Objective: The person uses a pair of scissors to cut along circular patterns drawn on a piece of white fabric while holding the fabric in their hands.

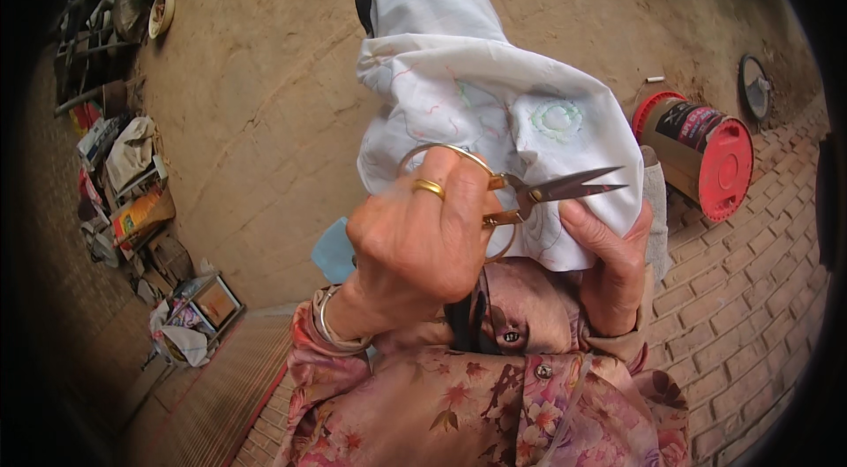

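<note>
My left hand (423,228), with a ring on a finger and a bangle at the wrist, holds gold-handled scissors (529,195). Their blades point right and stand slightly apart, above a white embroidered cloth (423,96). My right hand (615,255) grips the cloth's near right part, thumb on top and fingers hidden beneath. Coloured thread lines run over the cloth, with a pale green stitched ring (557,119) near its right side. Dark and bright coloured patches show at its far edge. The blade tips lie just above my right thumb; whether they touch the cloth I cannot tell.
A bucket with a red lid (728,169) lies on its side at right, on brick paving (741,281). Behind it is a small wheel (755,88). Sacks and boxes (139,202) are piled at left, near a bowl (161,15). A light blue object (331,252) shows beside my left wrist.
</note>
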The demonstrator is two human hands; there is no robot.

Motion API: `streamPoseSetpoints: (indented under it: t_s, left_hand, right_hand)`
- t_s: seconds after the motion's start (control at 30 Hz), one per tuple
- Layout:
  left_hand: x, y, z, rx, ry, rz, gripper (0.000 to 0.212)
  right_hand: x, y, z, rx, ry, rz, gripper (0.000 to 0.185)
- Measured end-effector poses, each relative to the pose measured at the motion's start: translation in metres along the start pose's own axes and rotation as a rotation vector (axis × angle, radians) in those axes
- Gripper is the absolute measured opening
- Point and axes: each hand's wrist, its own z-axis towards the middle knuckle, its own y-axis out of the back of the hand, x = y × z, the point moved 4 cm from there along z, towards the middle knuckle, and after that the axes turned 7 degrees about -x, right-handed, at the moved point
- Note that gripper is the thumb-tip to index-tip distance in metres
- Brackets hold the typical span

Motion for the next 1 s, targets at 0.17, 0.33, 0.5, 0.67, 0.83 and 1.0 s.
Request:
streamPoseSetpoints:
  t_s: [0.17, 0.33, 0.5, 0.67, 0.83, 1.0]
  left_hand:
    - [0.023, 0.011, 0.004, -0.096, 0.145, -0.037, 0.017]
    - [0.022, 0.009, -0.007, 0.028, 0.232, -0.227, 0.018]
    - [0.019, 0.011, -0.019, 0.181, 0.276, -0.26, 0.017]
    - [0.004, 0.014, -0.036, 0.351, 0.178, -0.242, 0.013]
    - [-0.003, 0.017, -0.04, 0.367, 0.181, -0.211, 0.014]
    - [-0.002, 0.015, -0.039, 0.353, 0.181, -0.203, 0.013]
  right_hand:
    - [-0.003, 0.003, 0.002, -0.011, -0.081, 0.102, 0.039]
    - [-0.005, 0.008, 0.0, 0.099, -0.106, 0.046, 0.039]
    - [-0.003, 0.014, 0.0, 0.059, -0.081, -0.029, 0.034]
    - [-0.002, 0.013, -0.001, 0.015, -0.073, 0.033, 0.034]
    - [0.002, 0.008, -0.003, 0.031, -0.127, 0.068, 0.035]
    - [0.0, 0.01, -0.003, 0.015, -0.11, 0.058, 0.034]
